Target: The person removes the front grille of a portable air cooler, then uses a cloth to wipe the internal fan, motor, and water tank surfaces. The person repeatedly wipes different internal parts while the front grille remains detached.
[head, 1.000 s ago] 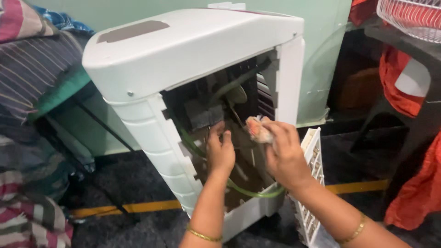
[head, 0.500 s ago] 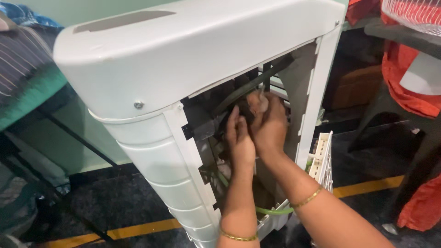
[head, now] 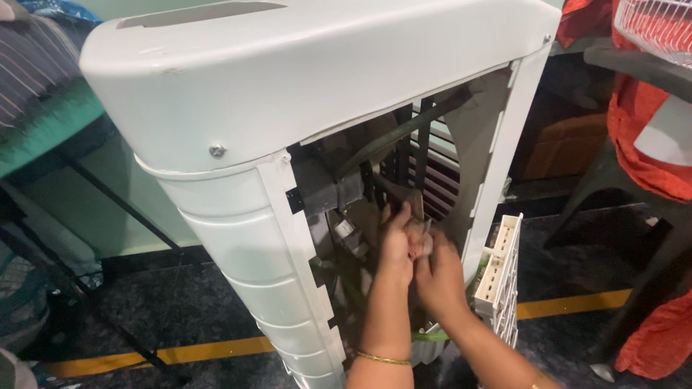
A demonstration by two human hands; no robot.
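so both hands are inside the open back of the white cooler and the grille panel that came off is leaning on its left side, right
Not quite. Both the left hand and the right hand are inside the open back of the white cooler, but the head view shows the detached white grille panel leaning at its right side, not its left.

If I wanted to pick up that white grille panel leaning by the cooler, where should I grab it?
Probably its top edge. The white grille panel stands upright on the floor against the white cooler, so its top is free. Come from above on the right, away from both hands, and curl your fingers into the slots.
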